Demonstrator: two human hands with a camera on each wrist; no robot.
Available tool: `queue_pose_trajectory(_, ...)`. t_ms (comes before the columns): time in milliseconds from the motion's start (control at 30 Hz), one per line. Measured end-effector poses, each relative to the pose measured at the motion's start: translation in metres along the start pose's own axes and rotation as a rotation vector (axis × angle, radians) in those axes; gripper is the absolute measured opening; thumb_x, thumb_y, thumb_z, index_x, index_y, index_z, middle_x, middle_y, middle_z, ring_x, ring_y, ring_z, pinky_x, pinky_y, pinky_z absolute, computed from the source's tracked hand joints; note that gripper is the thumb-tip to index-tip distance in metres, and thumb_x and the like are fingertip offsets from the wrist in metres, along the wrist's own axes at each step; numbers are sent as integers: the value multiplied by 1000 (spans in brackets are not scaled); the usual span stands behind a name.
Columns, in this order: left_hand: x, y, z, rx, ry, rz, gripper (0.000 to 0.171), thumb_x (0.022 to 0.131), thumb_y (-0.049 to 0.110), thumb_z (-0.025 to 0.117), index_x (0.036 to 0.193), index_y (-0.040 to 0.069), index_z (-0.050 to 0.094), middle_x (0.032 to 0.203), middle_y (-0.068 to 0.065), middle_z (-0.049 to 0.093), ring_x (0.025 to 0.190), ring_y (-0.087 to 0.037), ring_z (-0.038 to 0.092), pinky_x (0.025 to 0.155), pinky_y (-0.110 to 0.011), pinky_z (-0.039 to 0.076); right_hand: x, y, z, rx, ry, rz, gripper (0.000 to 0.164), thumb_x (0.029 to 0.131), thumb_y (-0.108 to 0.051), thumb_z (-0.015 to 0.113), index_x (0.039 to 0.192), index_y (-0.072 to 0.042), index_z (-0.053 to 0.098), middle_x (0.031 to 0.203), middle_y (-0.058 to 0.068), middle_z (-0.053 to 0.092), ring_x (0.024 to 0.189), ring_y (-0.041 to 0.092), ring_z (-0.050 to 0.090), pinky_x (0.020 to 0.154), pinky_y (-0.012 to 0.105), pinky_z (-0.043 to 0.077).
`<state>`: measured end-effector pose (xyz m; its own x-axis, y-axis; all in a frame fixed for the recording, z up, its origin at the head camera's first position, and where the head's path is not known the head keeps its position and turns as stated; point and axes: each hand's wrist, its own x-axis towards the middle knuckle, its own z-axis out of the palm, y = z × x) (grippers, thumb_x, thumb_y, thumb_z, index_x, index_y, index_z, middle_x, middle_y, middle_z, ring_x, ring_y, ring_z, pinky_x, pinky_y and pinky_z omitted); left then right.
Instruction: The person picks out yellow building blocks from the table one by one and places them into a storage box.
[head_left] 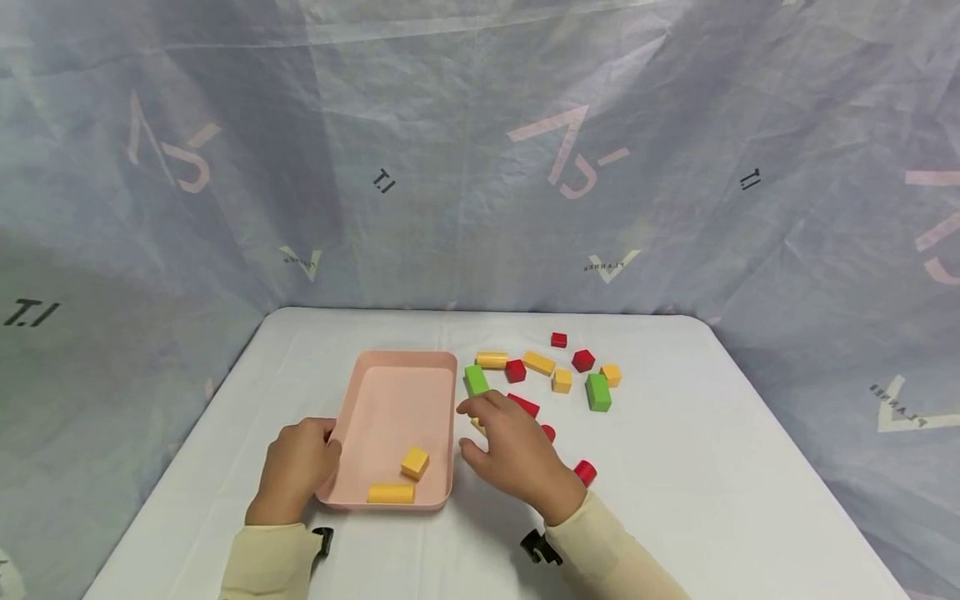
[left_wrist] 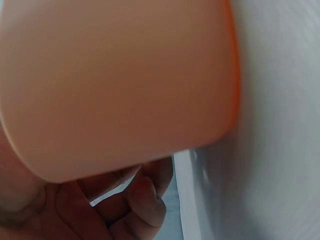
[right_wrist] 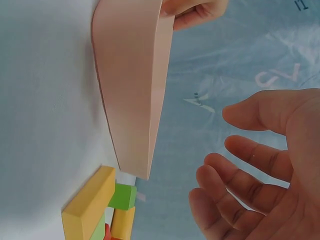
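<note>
Pink tray point(head_left: 393, 400) is gripped at its left rim by the left hand point(head_left: 295, 467); right hand point(head_left: 519, 452), empty, fingers loosely parted, hovers near the opposite rim.

Ahead of me hangs creased grey-blue cloth point(head_left: 450, 108), printed with pink marks point(head_left: 547, 123), black letters point(head_left: 384, 181) and pale ticks point(head_left: 622, 264). It also flanks my white, round-cornered table point(head_left: 690, 467). Light falls unevenly, leaving darker patches.

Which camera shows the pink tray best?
The head view: it shows the pink tray nearly whole from above, with a yellow cube and longer yellow block inside. The left wrist view shows only part, close up; the right wrist view shows its outer side, contents hidden.
</note>
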<state>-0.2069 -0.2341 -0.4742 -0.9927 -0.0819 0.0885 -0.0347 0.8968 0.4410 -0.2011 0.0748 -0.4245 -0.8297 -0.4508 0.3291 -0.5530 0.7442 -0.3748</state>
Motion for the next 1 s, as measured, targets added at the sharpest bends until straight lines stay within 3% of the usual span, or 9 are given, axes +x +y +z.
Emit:
queue_pose_trajectory(367, 0, 1, -1, 0, 2, 5, 16, 84, 6, 53, 87, 11, 69, 60, -2, 53, 57, -19, 45, 47, -34, 36, 0, 3, -2, -16, -13, 41, 40, 81, -33, 70, 118, -24, 59, 111, -10, 54, 93, 5, 47, 72, 32, 53)
queue_pose_trajectory(633, -2, 0, -1, -19, -2, -4, 21, 84, 6, 54, 96, 9, 71, 65, -1, 56, 58, -19, 46, 48, -34, 37, -2, 5, -1, 0, -46, 80, 39, 81, -33, 72, 116, -26, 59, 111, -9, 55, 95, 4, 47, 75, 33, 53)
queue_pose_trajectory(1000, -1, 2, -2, -21, 5, 9, 21, 84, 5, 52, 93, 10, 70, 61, -1, 53, 56, -19, 45, 46, -34, 35, -4, 13, 4, 0, -42, 98, 36, 80, -32, 73, 114, -27, 60, 109, -8, 56, 92, 4, 47, 74, 33, 53)
